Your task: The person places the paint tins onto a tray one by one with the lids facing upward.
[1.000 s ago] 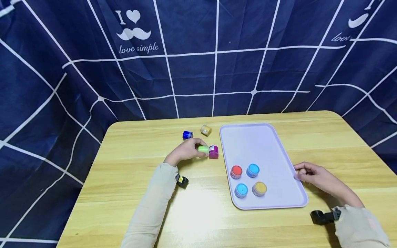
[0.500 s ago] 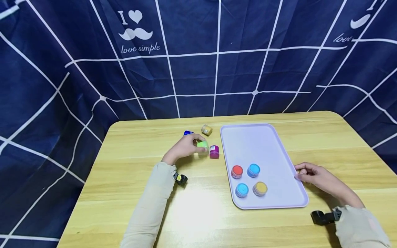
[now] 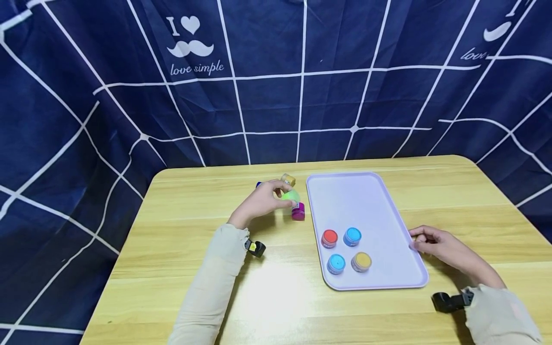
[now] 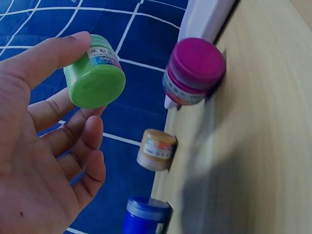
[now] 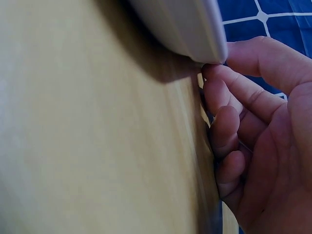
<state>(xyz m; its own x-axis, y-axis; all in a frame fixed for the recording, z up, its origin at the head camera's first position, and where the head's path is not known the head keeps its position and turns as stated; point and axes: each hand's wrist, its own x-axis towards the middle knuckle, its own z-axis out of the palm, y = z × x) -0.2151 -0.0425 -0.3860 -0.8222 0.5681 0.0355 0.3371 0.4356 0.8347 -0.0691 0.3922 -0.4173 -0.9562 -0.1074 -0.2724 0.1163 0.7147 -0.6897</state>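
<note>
Between the thumb and fingers of my left hand (image 3: 260, 202) is a small green gouache paint jar (image 4: 95, 80), held tilted above the table. Below it, a magenta paint jar (image 3: 298, 212) lies on the wood. Behind the hand are an ochre jar (image 4: 157, 148) and a blue jar (image 4: 145, 216), the latter mostly hidden in the head view. My right hand (image 3: 446, 247) pinches the right rim of a lilac tray (image 3: 345, 196), thumb on top and a fingertip underneath. On the tray's near half stand a red jar (image 3: 329, 238), two blue jars (image 3: 352, 236) and an ochre jar (image 3: 361, 261).
The wooden table (image 3: 185, 211) ends at a back edge close behind the loose jars. A dark blue curtain (image 3: 267, 105) with white lines hangs behind it and at both sides. Black camera straps (image 3: 453, 302) sit on both wrists.
The left hand has lifted the green jar off the table, tilted it and carried it a little right and back, over beside the magenta jar. Right hand and tray stay put.
</note>
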